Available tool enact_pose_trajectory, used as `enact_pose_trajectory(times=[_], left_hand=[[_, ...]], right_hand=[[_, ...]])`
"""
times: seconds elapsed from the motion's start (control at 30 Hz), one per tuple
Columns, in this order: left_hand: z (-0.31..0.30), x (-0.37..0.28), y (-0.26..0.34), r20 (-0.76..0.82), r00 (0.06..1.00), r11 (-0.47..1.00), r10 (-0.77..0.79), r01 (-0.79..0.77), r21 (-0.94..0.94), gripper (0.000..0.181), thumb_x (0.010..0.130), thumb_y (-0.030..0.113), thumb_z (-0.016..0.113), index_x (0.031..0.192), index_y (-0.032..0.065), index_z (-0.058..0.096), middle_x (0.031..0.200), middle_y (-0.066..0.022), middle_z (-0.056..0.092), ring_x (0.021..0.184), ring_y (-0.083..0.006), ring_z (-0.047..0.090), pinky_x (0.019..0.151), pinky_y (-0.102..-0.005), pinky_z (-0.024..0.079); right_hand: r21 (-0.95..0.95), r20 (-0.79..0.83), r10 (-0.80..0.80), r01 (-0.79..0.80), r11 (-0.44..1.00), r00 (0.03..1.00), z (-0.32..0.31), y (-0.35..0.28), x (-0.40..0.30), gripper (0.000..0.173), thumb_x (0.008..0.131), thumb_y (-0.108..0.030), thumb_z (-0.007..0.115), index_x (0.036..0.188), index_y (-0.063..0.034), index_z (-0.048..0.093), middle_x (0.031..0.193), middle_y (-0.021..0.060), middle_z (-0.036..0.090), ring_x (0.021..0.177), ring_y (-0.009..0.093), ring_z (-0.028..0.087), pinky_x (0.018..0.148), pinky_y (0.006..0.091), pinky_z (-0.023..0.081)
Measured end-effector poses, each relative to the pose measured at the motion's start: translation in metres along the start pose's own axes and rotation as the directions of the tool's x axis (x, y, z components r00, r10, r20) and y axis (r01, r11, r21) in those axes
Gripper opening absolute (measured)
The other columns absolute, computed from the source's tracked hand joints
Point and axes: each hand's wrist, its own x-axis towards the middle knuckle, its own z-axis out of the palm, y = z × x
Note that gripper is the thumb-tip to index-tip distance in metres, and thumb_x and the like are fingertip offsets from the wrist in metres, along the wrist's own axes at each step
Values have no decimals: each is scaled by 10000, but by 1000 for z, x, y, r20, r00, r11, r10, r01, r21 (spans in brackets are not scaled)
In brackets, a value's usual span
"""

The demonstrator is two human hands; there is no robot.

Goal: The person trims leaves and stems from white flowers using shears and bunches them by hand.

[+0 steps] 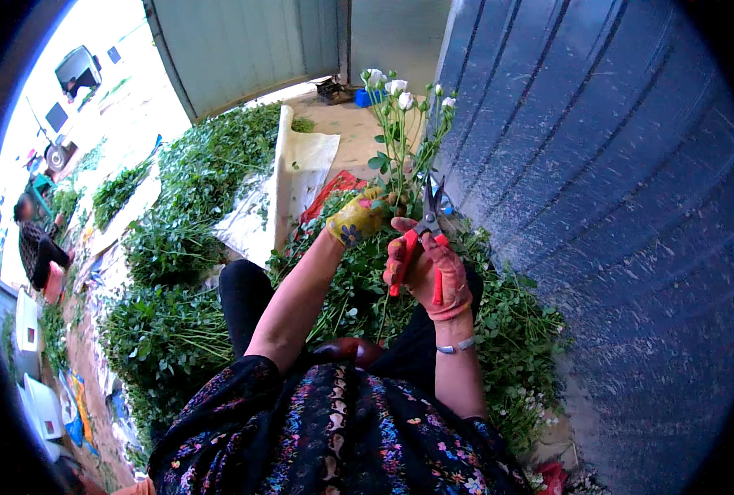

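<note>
My left hand, in a yellow flowered glove, grips the stems of a bunch of white roses held upright in front of me. Several pale blooms and small green buds top the stems. In a pinkish-red glove, my right hand holds red-handled pruning shears, blades pointing up and slightly apart, just right of the stems. The shears' tips are close to the lower stems; whether they touch I cannot tell. Cut leafy stems lie heaped between my knees, below both hands.
Leafy piles cover the ground on my left. A corrugated metal panel rises close on my right. A pale sheet and a blue object lie ahead. Another person sits at far left, near white bins.
</note>
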Motion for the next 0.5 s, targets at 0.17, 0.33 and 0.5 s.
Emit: enact_pose_trajectory(times=[0.17, 0.33, 0.5], left_hand=[[-12, -1, 4, -145, 977, 974, -154, 125, -191, 484, 866, 245, 538, 1244, -22, 398, 984, -123, 549, 718, -199, 536, 696, -285, 475], [-5, -3, 1, 276, 949, 819, -154, 278, -502, 416, 901, 243, 478, 1209, -30, 413, 999, -137, 557, 890, -236, 578, 782, -329, 502], [-46, -12, -13, 22, 1000, 993, 10, -8, -117, 411, 924, 207, 426, 1253, -37, 400, 1076, -123, 571, 988, -209, 584, 823, -325, 507]], right_hand=[[46, 19, -11, 10, 999, 1000, 4, 4, 11, 511, 868, -335, 580, 1233, -10, 431, 877, 107, 584, 725, 214, 574, 645, 359, 477], [-1, 87, -56, 56, 998, 995, 9, -8, 18, 485, 881, -324, 567, 1220, 1, 447, 873, 92, 589, 690, 187, 556, 622, 333, 450], [-1, 45, -77, 77, 997, 996, 5, -6, 29, 434, 901, -306, 541, 1192, 7, 464, 751, 32, 526, 556, 109, 474, 480, 259, 398]])
